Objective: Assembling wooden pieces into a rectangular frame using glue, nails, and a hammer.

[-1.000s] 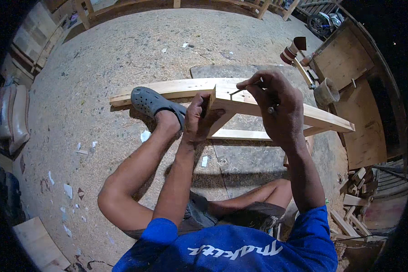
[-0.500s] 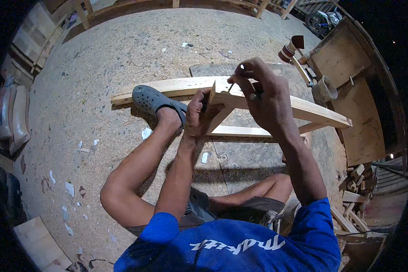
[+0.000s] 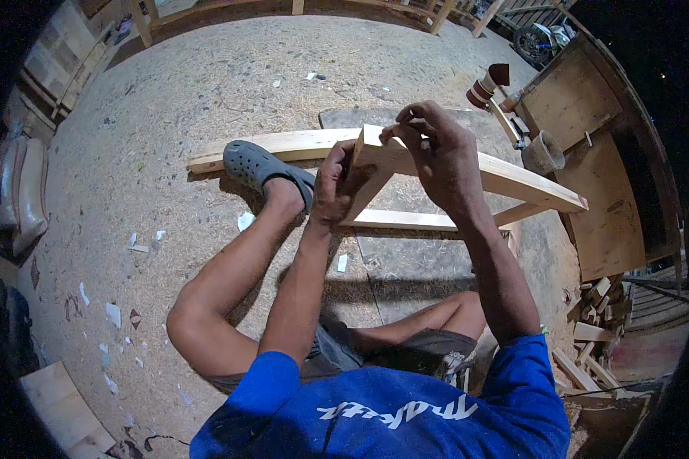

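My left hand [image 3: 337, 183] is wrapped round the raised end of a pale wooden beam [image 3: 377, 157], its thumb along the left side. At the top of that end my right hand [image 3: 440, 149] is closed in a pinch, fingertips against or just above the wood. Whatever lies between those fingertips is too small and covered to make out. A longer pale beam [image 3: 291, 144] lies behind, passing beneath my left foot in its grey clog [image 3: 256, 170]. Further timbers, among them a lower rail [image 3: 409, 220], lie below my hands.
Beneath the timbers is a flat grey board [image 3: 413, 260] dusted with sawdust. To the right stand a pail [image 3: 543, 151], a belt-like brown roll [image 3: 486, 88] and plywood sheets [image 3: 608, 206]. Wood offcuts [image 3: 593, 333] pile at lower right; sacks [image 3: 27, 191] stand at left.
My right fingertips have come down closer to the beam end; the thin dark stick-like piece seen between them earlier no longer shows. My left hand keeps its hold, shifted slightly.
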Demonstrator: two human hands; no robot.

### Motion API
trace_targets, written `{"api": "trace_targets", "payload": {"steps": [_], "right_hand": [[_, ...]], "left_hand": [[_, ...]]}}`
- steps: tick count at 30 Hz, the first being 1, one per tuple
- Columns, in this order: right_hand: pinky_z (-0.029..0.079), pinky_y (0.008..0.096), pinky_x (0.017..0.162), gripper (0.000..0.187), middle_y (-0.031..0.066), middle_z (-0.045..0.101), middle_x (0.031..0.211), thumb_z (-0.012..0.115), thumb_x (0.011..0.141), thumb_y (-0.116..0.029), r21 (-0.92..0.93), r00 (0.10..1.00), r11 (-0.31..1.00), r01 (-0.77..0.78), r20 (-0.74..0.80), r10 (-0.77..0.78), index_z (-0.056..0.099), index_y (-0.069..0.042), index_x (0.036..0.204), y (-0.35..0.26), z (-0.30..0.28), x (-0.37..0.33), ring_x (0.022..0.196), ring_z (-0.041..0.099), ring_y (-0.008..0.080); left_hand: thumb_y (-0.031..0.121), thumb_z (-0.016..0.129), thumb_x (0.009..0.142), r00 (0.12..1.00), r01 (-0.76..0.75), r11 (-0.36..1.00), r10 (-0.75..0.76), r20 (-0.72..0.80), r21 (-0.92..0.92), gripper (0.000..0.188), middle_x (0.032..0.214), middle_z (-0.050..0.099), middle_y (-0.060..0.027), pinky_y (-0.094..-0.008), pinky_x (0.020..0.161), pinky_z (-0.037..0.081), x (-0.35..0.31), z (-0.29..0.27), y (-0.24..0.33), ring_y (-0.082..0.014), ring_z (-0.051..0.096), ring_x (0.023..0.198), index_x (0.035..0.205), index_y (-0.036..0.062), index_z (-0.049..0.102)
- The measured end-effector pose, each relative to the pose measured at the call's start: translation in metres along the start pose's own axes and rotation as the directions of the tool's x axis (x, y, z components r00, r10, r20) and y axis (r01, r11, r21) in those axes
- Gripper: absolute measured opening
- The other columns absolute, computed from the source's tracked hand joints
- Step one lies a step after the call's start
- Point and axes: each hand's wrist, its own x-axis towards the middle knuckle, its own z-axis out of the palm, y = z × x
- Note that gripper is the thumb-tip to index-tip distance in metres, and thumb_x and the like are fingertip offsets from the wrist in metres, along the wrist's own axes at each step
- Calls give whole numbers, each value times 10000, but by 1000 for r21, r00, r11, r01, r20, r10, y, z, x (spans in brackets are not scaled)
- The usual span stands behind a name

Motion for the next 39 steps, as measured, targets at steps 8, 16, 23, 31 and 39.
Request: {"api": "trace_targets", "payload": {"steps": [8, 16, 23, 31, 39], "right_hand": [[455, 251, 693, 273, 17, 575, 869, 611, 995, -168, 283, 953, 911, -301, 115, 279, 596, -11, 1217, -22, -52, 4, 761, 517, 99], [556, 288, 909, 195, 108, 726, 1084, 603, 939, 61, 329, 976, 943, 53, -219, 21, 666, 20, 1119, 0, -20, -10, 1019, 695, 163], [593, 313, 854, 69, 125, 736, 984, 637, 948, 31, 451, 966, 892, 32, -243, 88, 645, 46, 1014, 4, 0, -9, 954, 718, 173], [588, 299, 810, 59, 127, 738, 917, 688, 907, 21, 97, 992, 994, -50, -107, 61, 652, 33, 951, -1, -17, 0, 927, 728, 175], [545, 385, 762, 168, 146, 705, 848, 774, 866, -124, -266, 999, 963, 51, 6, -51, 679, 0, 930, 8, -25, 12, 817, 676, 276]], "left_hand": [[139, 747, 916, 998, 51, 997, -50, -24, 57, 421, 1152, 668, -71, -293, 949, 481, -2, 1, 7, -135, 612, 1078, 1267, 15, 551], [104, 742, 910, 1000, 10, 987, -8, -16, 162, 411, 1170, 663, -72, -292, 945, 486, 1, 0, -5, -131, 613, 1084, 1266, 16, 555], [113, 747, 906, 995, 91, 994, -93, -42, -55, 420, 1154, 664, -73, -286, 925, 496, 1, -3, -10, -126, 615, 1064, 1263, 9, 552], [160, 746, 913, 997, 72, 997, -73, -31, -32, 435, 1142, 665, -67, -284, 921, 497, -2, -3, -3, -125, 620, 1043, 1264, 4, 542], [240, 731, 918, 1000, 28, 990, -27, -11, 137, 477, 1180, 630, -70, -294, 955, 491, 0, -2, 2, -138, 607, 1088, 1278, 9, 522]]}}
